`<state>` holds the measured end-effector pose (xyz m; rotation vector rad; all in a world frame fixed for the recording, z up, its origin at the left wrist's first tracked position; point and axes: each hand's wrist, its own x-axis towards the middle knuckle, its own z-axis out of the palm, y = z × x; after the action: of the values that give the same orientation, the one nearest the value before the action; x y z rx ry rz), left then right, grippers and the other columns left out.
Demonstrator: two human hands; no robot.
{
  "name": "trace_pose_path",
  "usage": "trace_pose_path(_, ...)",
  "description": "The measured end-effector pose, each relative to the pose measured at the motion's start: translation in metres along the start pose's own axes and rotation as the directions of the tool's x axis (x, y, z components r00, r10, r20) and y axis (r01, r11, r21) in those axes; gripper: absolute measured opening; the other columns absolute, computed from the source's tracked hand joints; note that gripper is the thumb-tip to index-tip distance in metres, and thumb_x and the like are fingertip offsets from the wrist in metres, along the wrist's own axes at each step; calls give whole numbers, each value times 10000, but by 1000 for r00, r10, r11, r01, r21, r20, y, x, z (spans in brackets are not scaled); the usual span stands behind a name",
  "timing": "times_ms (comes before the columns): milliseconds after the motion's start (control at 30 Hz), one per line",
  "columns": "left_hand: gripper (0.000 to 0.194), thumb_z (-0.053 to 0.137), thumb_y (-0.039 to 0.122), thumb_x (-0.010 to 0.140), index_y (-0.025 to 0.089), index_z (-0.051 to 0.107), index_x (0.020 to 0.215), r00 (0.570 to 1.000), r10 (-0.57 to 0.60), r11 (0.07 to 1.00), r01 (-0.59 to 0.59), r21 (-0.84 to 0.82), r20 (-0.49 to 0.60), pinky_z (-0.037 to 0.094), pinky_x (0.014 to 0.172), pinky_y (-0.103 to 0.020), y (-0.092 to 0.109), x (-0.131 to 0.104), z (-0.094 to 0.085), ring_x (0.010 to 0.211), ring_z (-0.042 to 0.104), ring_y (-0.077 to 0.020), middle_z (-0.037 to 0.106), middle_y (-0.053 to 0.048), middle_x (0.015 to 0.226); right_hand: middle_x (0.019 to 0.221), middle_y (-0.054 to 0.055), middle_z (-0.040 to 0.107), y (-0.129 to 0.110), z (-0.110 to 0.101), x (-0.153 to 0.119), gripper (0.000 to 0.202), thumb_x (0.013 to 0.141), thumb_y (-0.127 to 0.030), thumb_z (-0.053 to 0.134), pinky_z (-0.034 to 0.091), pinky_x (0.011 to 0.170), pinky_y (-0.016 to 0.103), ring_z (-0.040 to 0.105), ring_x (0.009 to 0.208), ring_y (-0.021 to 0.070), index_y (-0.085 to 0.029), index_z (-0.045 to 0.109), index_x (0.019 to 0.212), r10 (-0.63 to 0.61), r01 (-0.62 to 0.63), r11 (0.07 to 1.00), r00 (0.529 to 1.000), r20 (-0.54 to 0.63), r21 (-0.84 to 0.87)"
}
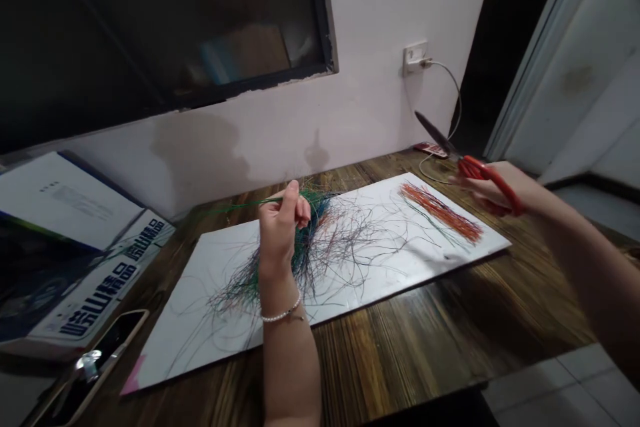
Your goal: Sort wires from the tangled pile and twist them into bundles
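At far left, a box [100, 299] reads "山精品" — left hand [286, 219] pinching green strands [245, 203], right hand [495, 188] holding red-handled scissors [468, 164].

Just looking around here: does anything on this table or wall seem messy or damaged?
Yes. Thin strands sprawl in a tangle across the white board, unlike the neat, mostly orange bundle on its right. The plaster under the window also looks chipped, its edge ragged.

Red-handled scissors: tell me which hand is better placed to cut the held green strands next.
The right hand, most likely: its fingers are in the handles of the red-handled scissors, while the left hand is occupied gripping the green strands.
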<state>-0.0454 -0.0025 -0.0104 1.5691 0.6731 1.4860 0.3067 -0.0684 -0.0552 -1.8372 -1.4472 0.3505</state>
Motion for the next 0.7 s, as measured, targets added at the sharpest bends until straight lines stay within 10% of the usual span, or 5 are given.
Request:
trace_pose_path(300,453,594,318,833,167,398,454,999,26,999,-25,36,-45,282,404,-206,5,1,-10,425,382,-57,381,31,450,336,1,449,142,-28,-9,331,602,-443,751,210,472,315,337,327,117,-214,550,472,338,-383,871,922,-191,-307)
trace_pose_path(700,474,566,365,836,172,393,439,983,-92,964,49,260,157,294,382,-203,9,0,-5,406,405,-76,435,1,428,394,-40,420,174,-18,-25,298,603,-192,728,234,499,306,350,414,122,-259,454,506,232,-262,946,959,-165,-190)
